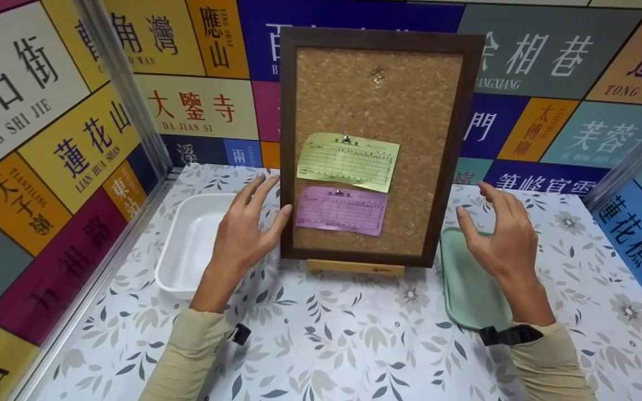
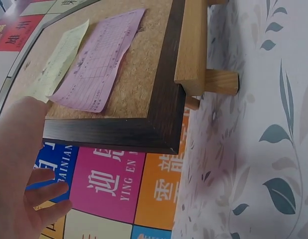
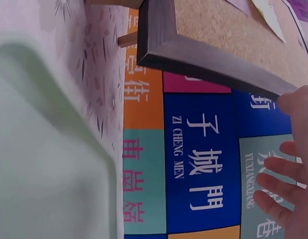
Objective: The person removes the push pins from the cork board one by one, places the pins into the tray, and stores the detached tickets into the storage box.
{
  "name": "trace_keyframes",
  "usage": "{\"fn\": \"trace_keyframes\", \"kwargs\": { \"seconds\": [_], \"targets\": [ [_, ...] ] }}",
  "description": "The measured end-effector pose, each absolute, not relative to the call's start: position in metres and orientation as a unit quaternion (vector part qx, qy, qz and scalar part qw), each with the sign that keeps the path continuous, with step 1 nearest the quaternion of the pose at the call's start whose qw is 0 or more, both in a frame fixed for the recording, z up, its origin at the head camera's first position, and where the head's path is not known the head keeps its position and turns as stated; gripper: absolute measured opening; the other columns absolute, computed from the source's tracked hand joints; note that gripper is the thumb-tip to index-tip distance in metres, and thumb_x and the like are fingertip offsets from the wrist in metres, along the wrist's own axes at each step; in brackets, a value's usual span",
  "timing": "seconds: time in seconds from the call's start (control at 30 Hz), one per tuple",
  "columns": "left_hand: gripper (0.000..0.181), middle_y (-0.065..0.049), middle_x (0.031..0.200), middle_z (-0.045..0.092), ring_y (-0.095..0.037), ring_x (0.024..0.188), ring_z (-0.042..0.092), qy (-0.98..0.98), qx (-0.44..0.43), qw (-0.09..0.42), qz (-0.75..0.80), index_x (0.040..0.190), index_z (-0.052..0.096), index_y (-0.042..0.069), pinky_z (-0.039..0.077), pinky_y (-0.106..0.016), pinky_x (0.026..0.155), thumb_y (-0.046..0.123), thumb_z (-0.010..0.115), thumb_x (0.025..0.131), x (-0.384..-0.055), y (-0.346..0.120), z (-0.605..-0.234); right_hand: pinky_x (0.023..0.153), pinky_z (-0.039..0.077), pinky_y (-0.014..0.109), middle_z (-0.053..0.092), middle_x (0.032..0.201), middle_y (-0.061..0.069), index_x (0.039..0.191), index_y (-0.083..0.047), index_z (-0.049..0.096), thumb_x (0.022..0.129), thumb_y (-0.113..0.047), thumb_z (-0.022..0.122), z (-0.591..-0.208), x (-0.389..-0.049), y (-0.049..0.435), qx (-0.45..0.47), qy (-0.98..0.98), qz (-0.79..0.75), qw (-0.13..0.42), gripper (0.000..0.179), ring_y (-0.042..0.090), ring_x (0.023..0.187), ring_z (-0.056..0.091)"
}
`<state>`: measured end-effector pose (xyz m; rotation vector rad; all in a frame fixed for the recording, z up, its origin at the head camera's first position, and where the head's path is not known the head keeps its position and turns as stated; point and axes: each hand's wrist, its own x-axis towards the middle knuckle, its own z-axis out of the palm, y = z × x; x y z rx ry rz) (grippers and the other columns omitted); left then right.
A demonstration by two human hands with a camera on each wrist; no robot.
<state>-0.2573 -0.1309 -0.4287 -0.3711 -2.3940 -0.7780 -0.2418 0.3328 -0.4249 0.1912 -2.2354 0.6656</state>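
Note:
A dark-framed cork board [image 1: 377,106] stands upright on a small wooden easel stand [image 1: 355,268]. Pinned to its left half are a yellow-green form slip [image 1: 349,161] and, below it, a purple form slip [image 1: 340,213], each with a clip-like pin at its top. My left hand [image 1: 243,228] is beside the board's left edge, fingers spread, thumb tip right at the frame. On the other side my right hand [image 1: 502,239] hovers near the right edge, its fingers loosely extended. Neither hand holds anything.
Behind my left hand sits a white plastic tray [image 1: 179,250]; below my right hand lies a pale green tray [image 1: 460,301]. A leaf-patterned cloth [image 1: 332,345] covers the table. Panels with Chinese place names [image 1: 204,106] wall in the back and sides. Another pin [image 1: 377,75] sits high on the cork.

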Motion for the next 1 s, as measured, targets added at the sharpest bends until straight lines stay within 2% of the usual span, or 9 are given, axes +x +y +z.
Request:
{"fn": "trace_keyframes", "kwargs": {
  "seconds": [0.13,0.27,0.37,0.57,0.8,1.0],
  "targets": [
    [0.061,-0.009,0.162,0.055,-0.032,0.148,0.057,-0.889,-0.149,0.304,-0.308,0.160,0.051,0.032,0.055,-0.058,0.111,0.058,0.060,0.106,-0.257,-0.128,-0.429,0.087,0.050,0.043,0.075,0.121,0.012,0.146,-0.021,0.068,0.094,-0.031,0.084,-0.423,-0.241,0.325,0.090,-0.866,0.266,0.415,0.055,0.033,0.113,0.068],
    [0.061,-0.006,0.161,0.056,-0.029,0.149,0.056,-0.882,-0.167,0.309,-0.315,0.161,0.050,0.032,0.054,-0.055,0.115,0.055,0.061,0.106,-0.257,-0.125,-0.429,0.086,0.043,0.024,0.075,0.115,0.013,0.144,-0.020,0.070,0.094,-0.028,0.084,-0.419,-0.239,0.316,0.093,-0.861,0.271,0.419,0.052,0.032,0.106,0.069],
    [0.058,-0.006,0.161,0.056,-0.029,0.149,0.056,-0.878,-0.179,0.312,-0.316,0.160,0.051,0.032,0.053,-0.053,0.117,0.052,0.062,0.106,-0.258,-0.122,-0.430,0.086,0.040,0.018,0.075,0.112,0.015,0.141,-0.016,0.071,0.093,-0.023,0.085,-0.416,-0.238,0.309,0.102,-0.856,0.277,0.425,0.050,0.033,0.103,0.069],
    [0.050,-0.010,0.160,0.057,-0.033,0.144,0.060,-0.873,-0.183,0.314,-0.325,0.151,0.060,0.027,0.055,-0.054,0.113,0.049,0.064,0.106,-0.258,-0.117,-0.431,0.088,0.041,0.011,0.076,0.110,0.014,0.138,-0.013,0.073,0.095,-0.020,0.083,-0.411,-0.236,0.294,0.130,-0.841,0.297,0.434,0.046,0.031,0.099,0.069],
    [0.040,-0.010,0.160,0.057,-0.032,0.146,0.059,-0.870,-0.176,0.311,-0.340,0.138,0.066,0.021,0.053,-0.053,0.117,0.045,0.065,0.107,-0.260,-0.111,-0.429,0.088,0.049,0.021,0.076,0.108,0.010,0.140,-0.017,0.073,0.099,-0.022,0.078,-0.406,-0.233,0.275,0.158,-0.838,0.300,0.427,0.041,0.024,0.100,0.069],
    [0.032,-0.008,0.161,0.056,-0.029,0.151,0.055,-0.871,-0.166,0.305,-0.349,0.129,0.068,0.020,0.048,-0.050,0.122,0.043,0.065,0.107,-0.262,-0.107,-0.426,0.089,0.049,0.018,0.076,0.104,0.008,0.138,-0.016,0.073,0.100,-0.019,0.077,-0.404,-0.234,0.258,0.184,-0.833,0.306,0.423,0.038,0.022,0.098,0.069]
  ]
}}
